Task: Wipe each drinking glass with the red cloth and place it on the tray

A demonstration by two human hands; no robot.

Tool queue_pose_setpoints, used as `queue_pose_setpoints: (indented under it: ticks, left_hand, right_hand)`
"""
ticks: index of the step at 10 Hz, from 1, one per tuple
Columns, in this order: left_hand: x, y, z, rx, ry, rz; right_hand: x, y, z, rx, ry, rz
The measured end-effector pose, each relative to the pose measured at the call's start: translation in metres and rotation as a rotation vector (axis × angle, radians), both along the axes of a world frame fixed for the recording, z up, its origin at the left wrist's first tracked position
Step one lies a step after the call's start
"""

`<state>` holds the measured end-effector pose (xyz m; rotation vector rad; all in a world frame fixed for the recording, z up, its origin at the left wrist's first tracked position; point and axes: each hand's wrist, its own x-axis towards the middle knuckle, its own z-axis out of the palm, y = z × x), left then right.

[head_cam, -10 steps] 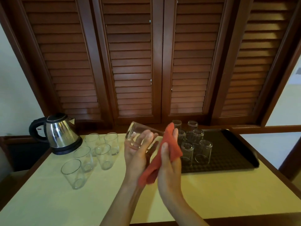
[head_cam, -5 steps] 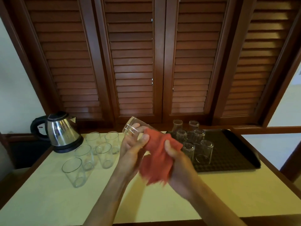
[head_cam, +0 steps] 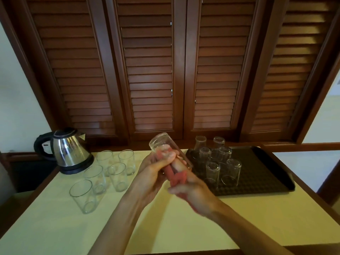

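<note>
Head view of a pale table (head_cam: pixel 55 227) before louvred wooden doors (head_cam: pixel 150 70). At centre, the left hand (head_cam: pixel 152 173) grips a clear drinking glass (head_cam: pixel 165 150), fingers curled round its wall; the glass is tilted in the air, base toward 11 o'clock, mouth toward 5 o'clock. The right hand (head_cam: pixel 193 196) pinches the red cloth (head_cam: pixel 176 176), which is pushed into the mouth of the glass and shows red through its wall. At 3 o'clock of the hands lies a dark tray (head_cam: pixel 266 173) bearing six inverted glasses (head_cam: pixel 212 172). At 9 o'clock stand five upright glasses (head_cam: pixel 82 196) on the table, with a steel kettle (head_cam: pixel 70 151) beyond them at 10 o'clock.
</note>
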<state>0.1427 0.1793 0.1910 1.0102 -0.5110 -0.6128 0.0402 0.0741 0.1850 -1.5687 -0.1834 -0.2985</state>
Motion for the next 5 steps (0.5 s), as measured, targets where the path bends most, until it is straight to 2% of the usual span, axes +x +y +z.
queue_pose_setpoints:
  ticks: [1,2,3,4,5]
  left_hand:
    - [0.008,0.004,-0.01,-0.149,-0.072,-0.13]
    - [0.013,0.006,-0.008,-0.122,-0.137,-0.096]
    - [0.017,0.006,-0.003,-0.102,-0.232,-0.062]
    - [0.024,0.015,-0.003,-0.071,-0.217,0.04]
    - [0.026,0.018,-0.004,0.091,-0.348,0.126]
  right_hand:
    - [-0.011,0.001,0.009,0.908,0.255,0.151]
    - [-0.022,0.008,0.019,1.062,0.254,0.033]
    - [-0.032,0.007,0.01,1.099,0.296,-0.004]
    - [-0.046,-0.004,0.008,1.027,0.316,-0.1]
    - [-0.051,-0.006,0.013,0.859,0.223,-0.471]
